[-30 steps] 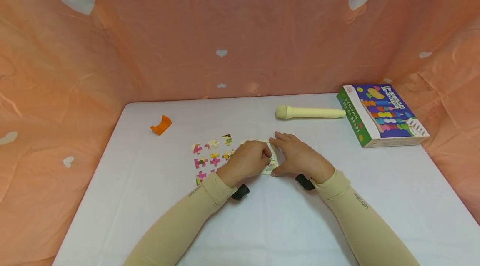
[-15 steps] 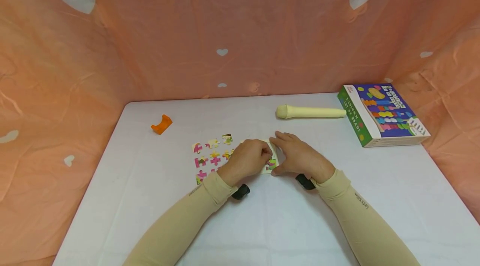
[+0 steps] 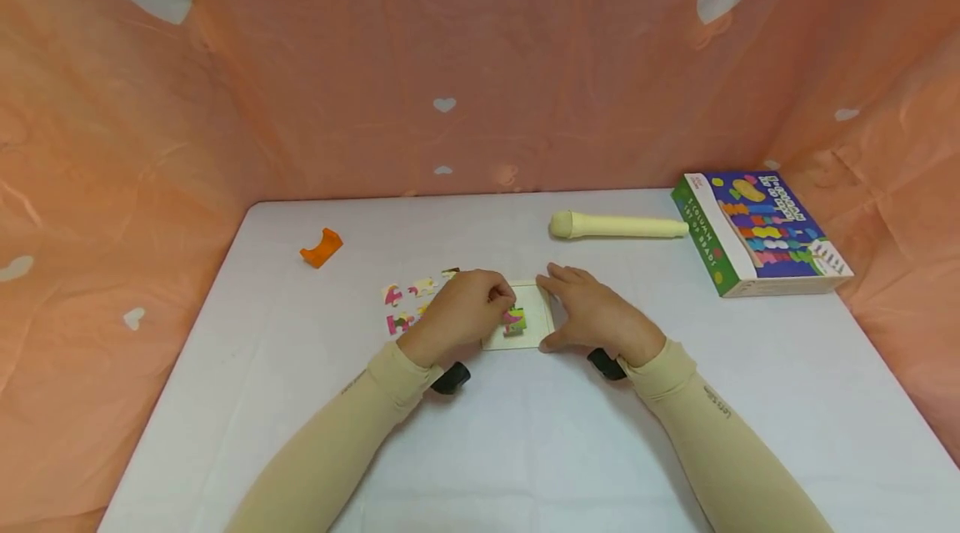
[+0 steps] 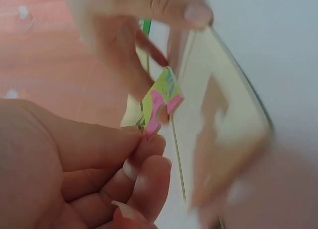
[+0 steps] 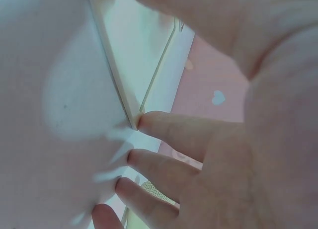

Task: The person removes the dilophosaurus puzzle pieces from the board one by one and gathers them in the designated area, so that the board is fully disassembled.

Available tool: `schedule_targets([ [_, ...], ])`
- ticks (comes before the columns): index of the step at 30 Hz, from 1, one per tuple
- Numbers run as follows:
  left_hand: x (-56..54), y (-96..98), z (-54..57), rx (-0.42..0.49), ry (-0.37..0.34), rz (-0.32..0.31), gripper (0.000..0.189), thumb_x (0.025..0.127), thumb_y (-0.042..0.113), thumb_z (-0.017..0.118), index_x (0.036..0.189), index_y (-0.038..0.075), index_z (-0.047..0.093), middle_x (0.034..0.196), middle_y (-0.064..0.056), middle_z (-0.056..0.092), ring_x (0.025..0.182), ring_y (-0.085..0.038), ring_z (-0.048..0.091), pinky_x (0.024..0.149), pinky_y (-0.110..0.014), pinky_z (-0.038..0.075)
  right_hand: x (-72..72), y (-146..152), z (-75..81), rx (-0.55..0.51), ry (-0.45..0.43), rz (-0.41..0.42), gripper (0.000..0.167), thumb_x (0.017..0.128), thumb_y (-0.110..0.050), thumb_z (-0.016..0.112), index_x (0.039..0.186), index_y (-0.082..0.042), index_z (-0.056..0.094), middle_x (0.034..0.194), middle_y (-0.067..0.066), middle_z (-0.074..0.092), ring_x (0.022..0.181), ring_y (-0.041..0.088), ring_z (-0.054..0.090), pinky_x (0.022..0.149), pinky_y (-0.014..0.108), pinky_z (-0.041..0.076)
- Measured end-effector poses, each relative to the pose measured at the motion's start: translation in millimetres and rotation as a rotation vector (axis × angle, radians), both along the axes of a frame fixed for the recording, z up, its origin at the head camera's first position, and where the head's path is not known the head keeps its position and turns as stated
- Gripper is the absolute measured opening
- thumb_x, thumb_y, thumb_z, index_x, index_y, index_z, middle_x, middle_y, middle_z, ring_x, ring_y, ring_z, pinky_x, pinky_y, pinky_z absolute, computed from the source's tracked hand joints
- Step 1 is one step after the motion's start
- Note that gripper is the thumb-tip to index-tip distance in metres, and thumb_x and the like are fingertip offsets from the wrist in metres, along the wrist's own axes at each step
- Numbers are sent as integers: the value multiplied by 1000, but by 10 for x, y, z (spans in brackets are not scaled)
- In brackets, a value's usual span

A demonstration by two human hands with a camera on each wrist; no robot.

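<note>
A shallow pale puzzle tray (image 3: 536,333) lies on the white table. My left hand (image 3: 467,306) is over the tray's left side. Between thumb and fingertips it pinches a green and pink puzzle piece (image 4: 158,102), held tilted in the left wrist view. My right hand (image 3: 600,312) spans the tray's right side, thumb at the near corner and index finger (image 5: 171,132) at the far corner, the other fingers spread on the cloth. Several loose puzzle pieces (image 3: 400,323) lie left of the tray, partly hidden by my left hand and forearm.
Behind the tray lies a pale yellow toy microphone (image 3: 618,226). A bead-set box (image 3: 765,233) stands at the back right. An orange curved block (image 3: 322,248) lies at the back left. A peach curtain (image 3: 480,66) with hearts hangs around the table.
My left hand has moved left across the tray with the puzzle piece, showing more of the tray's bare floor. My right hand keeps its place at the tray's right side.
</note>
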State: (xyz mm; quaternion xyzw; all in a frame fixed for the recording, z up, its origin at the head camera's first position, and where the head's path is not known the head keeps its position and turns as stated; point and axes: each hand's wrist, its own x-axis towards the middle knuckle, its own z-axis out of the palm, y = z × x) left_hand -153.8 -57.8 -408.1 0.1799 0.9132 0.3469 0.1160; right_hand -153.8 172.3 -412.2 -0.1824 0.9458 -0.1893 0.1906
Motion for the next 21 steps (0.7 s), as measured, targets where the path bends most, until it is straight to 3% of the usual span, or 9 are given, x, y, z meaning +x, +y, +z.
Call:
schedule_targets([
  [2,13,-130,-2,0,11,13,12,102,14,68,97,13,78,85,4,70,80,-13,59,76,-29,49,-5,11,2,10,3,4,104,80,-33,97,163,-2,44,176,24,30,163,47,29,129,62,32],
  [9,93,-473,-37,-23,-36,41,10,104,15,70,103,11,80,79,3,69,68,-14,57,65,-27,47,-1,71,13,13,15,8,103,80,-31,97,163,-1,43,175,26,30,162,48,29,128,63,32],
  [17,133,-536,-123,-52,-31,39,8,103,16,74,102,12,80,84,4,70,79,-15,59,78,-30,50,2,98,2,-7,-8,-4,105,81,-32,97,165,-2,41,176,24,28,163,48,26,129,64,30],
  [21,127,-603,-156,-44,-22,35,10,103,14,70,105,11,80,86,3,71,74,-13,60,75,-30,51,21,120,10,-61,-20,-16,107,81,-30,97,165,0,38,177,25,27,164,47,25,131,63,28],
])
